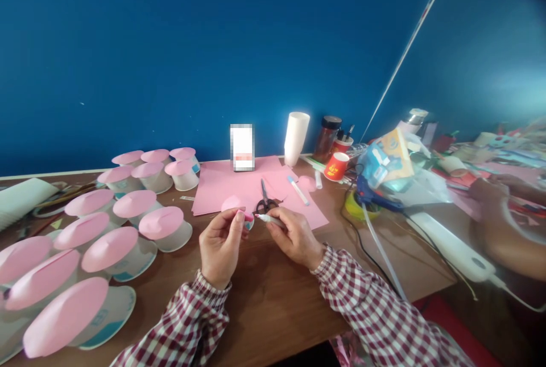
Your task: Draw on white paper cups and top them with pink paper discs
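My left hand [222,242] is closed in a pinch on a small pink piece [248,217]; its exact kind is too small to tell. In my right hand [294,237] is a white marker [271,219], its pink tip pointing left toward that piece. Just beyond the fingers lie black-handled scissors [265,203], blades pointing away, on pink paper sheets [222,178]. A rounded pink paper piece [231,202] shows behind my left fingertips. Another white marker [298,191] with a blue end rests on the sheets to the right.
Several paper cups topped with pink paper cones [161,222] fill the left. Behind stand a phone [242,148], stacked white cups [296,136], a dark-lidded jar [327,138] and a red cup [336,166]. Rightward are a blue glue gun [375,193], a power strip [452,247] and another person's arm [512,225].
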Demonstrator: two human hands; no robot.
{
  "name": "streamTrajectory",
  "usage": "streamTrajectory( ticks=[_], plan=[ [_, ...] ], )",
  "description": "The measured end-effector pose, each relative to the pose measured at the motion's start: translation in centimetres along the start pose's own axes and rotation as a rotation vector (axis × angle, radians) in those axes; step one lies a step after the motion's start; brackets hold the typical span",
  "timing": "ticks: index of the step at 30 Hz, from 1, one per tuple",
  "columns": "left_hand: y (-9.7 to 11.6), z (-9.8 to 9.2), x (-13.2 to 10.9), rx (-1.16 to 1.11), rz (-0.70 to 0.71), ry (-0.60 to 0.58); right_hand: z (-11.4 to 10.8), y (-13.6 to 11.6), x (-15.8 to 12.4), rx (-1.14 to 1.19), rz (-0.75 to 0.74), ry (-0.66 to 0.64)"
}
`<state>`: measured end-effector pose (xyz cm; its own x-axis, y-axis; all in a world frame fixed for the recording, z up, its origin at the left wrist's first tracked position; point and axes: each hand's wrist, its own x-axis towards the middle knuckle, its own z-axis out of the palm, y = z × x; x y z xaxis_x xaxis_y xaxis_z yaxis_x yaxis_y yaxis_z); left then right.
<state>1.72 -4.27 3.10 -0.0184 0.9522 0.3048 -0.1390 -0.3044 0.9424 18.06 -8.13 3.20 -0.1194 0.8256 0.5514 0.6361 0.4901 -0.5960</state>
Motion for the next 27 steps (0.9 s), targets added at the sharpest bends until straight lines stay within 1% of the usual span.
streamTrajectory(
  ticks=[9, 14, 19, 27],
  plan=[
    [0.10, -0.01, 0.01, 0.013, -0.021, 0.007, -0.15, -0.32, 0.09, 0.004, 0.004, -0.018],
    [0.06, -0.02, 0.01, -0.003, -0.010, -0.014, -0.10, -0.27, 0.05, -0.011, 0.002, -0.027],
    [0.00, -0.01, 0.01, -0.018, -0.007, -0.008, -0.14, -0.24, 0.06, -0.019, 0.004, -0.043],
    [-0.01, 0.04, -0.04, -0.015, -0.019, -0.004, -0.09, -0.35, 0.04, -0.039, 0.008, -0.005]
  ],
)
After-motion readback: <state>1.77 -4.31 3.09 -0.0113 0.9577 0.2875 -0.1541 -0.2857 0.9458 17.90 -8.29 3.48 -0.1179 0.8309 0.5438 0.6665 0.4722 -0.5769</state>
